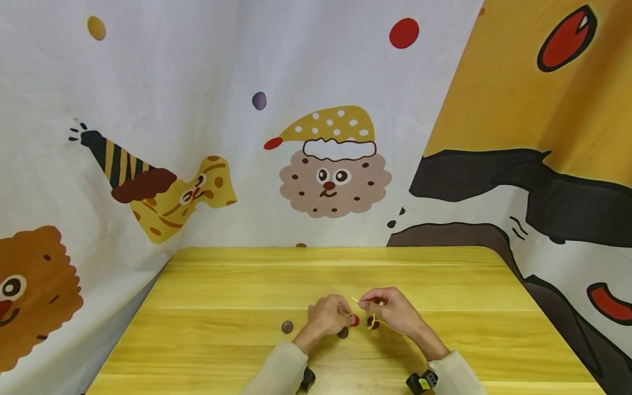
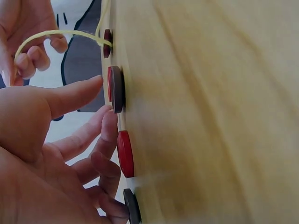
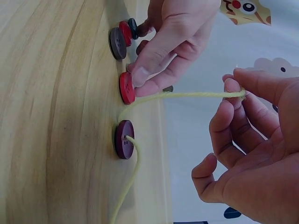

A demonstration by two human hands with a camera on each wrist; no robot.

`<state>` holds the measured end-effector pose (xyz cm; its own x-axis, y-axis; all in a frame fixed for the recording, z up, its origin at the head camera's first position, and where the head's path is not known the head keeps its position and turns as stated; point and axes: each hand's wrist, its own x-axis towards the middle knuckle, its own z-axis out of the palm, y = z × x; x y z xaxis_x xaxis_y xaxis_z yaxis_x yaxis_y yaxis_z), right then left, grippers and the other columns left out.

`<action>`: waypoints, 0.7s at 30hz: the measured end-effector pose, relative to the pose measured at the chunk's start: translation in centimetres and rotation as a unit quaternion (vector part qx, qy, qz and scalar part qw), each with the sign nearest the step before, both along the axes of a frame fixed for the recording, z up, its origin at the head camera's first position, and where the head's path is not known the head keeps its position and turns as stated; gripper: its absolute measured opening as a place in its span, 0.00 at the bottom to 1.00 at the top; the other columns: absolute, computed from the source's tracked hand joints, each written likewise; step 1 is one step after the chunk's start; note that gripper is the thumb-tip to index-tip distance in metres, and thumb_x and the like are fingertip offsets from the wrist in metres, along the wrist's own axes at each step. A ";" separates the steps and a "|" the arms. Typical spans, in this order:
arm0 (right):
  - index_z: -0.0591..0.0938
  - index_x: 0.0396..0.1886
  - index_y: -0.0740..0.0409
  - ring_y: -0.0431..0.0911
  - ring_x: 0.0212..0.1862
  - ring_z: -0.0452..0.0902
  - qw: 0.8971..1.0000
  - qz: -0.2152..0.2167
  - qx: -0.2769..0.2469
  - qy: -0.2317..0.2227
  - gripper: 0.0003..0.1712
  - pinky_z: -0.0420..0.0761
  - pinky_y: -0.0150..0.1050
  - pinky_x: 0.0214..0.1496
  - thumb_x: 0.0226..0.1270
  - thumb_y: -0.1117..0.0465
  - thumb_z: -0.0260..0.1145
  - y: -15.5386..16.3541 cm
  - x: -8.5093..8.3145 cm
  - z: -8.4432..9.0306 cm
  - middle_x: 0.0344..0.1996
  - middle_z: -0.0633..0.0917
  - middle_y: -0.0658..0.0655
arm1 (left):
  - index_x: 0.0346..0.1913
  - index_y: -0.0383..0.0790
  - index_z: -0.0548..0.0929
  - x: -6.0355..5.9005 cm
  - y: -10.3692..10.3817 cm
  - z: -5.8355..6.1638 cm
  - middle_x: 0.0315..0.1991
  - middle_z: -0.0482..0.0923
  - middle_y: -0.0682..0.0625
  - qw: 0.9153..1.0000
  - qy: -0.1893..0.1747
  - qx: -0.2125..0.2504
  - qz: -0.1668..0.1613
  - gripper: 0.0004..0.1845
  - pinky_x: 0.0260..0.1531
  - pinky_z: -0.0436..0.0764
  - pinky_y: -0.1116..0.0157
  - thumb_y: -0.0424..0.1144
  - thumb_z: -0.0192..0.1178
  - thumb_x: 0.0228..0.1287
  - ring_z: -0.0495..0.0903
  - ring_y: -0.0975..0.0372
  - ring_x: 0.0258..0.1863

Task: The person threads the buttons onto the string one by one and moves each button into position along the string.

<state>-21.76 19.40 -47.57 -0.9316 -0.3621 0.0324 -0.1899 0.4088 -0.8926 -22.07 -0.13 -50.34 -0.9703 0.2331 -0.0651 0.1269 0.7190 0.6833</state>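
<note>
My left hand (image 1: 329, 315) pinches a bright red button (image 3: 126, 87) by its edge, thumb and fingertips at its sides, low against the table. Between the thumb and forefinger of my right hand (image 1: 395, 310) is the end of a yellow cord (image 3: 196, 94), held above the tabletop. The cord runs through a hole of a dark red button (image 3: 124, 140), which stands to the right of the bright red one in the head view. Close to my left hand is a grey-brown button (image 2: 117, 88); another red button (image 2: 125, 154) and a dark button (image 2: 132, 205) lie by its curled fingers.
The wooden table (image 1: 222, 296) reaches back to a hanging cloth (image 1: 222, 71) printed with cartoon figures. One brown button (image 1: 287, 327) lies apart, left of my left hand. The cord's other part trails under my right wrist.
</note>
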 end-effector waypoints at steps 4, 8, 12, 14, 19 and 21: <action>0.85 0.42 0.68 0.50 0.34 0.79 1.000 0.004 -0.002 -0.001 0.13 0.80 0.42 0.29 0.69 0.60 0.67 0.0 0.0 -0.1 0.34 0.85 0.66 | 0.28 0.50 0.83 0.1 0.3 0.0 0.19 0.75 0.63 1.000 0.005 -0.012 0.007 0.09 0.49 0.65 0.40 0.45 0.74 0.55 0.73 0.67 0.24; 0.86 0.43 0.68 0.53 0.34 0.79 1.000 0.002 -0.004 -0.009 0.14 0.80 0.41 0.28 0.69 0.59 0.66 -0.1 0.0 -0.1 0.35 0.85 0.67 | 0.25 0.51 0.83 0.2 0.5 0.0 0.20 0.77 0.64 0.999 0.012 -0.029 0.015 0.09 0.47 0.66 0.43 0.43 0.75 0.53 0.75 0.66 0.25; 0.86 0.43 0.68 0.53 0.35 0.79 1.000 -0.005 -0.003 -0.015 0.15 0.80 0.40 0.29 0.68 0.58 0.67 -0.1 0.0 -0.1 0.36 0.85 0.67 | 0.23 0.52 0.84 0.1 0.7 -0.1 0.20 0.80 0.64 0.999 0.013 -0.049 0.016 0.09 0.41 0.67 0.50 0.42 0.75 0.52 0.75 0.66 0.26; 0.86 0.43 0.68 0.55 0.35 0.80 1.000 -0.006 -0.006 -0.019 0.15 0.81 0.41 0.29 0.68 0.58 0.67 -0.1 0.0 -0.1 0.36 0.86 0.67 | 0.22 0.52 0.84 0.2 0.7 0.0 0.20 0.80 0.64 0.998 0.011 -0.053 0.016 0.09 0.40 0.67 0.51 0.42 0.75 0.52 0.76 0.65 0.25; 0.85 0.44 0.70 0.59 0.34 0.81 0.999 -0.002 -0.023 -0.028 0.15 0.83 0.48 0.29 0.68 0.59 0.67 -0.2 0.1 0.0 0.35 0.85 0.68 | 0.23 0.50 0.85 0.2 0.7 -0.1 0.18 0.80 0.62 0.998 0.011 -0.057 0.015 0.08 0.41 0.67 0.50 0.43 0.75 0.53 0.76 0.64 0.25; 0.85 0.44 0.71 0.60 0.32 0.81 0.999 0.003 -0.033 -0.033 0.15 0.83 0.52 0.30 0.69 0.60 0.66 -0.2 0.2 0.0 0.34 0.84 0.68 | 0.22 0.51 0.86 0.2 0.7 0.0 0.18 0.80 0.62 0.998 0.012 -0.057 0.014 0.08 0.41 0.67 0.49 0.44 0.75 0.53 0.76 0.64 0.25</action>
<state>-21.60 19.22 -47.60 -0.9306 -0.3660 -0.0048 -0.1319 0.3473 -0.9284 -21.84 0.54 -50.37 -0.9780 0.1981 -0.0661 0.1209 0.7953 0.5941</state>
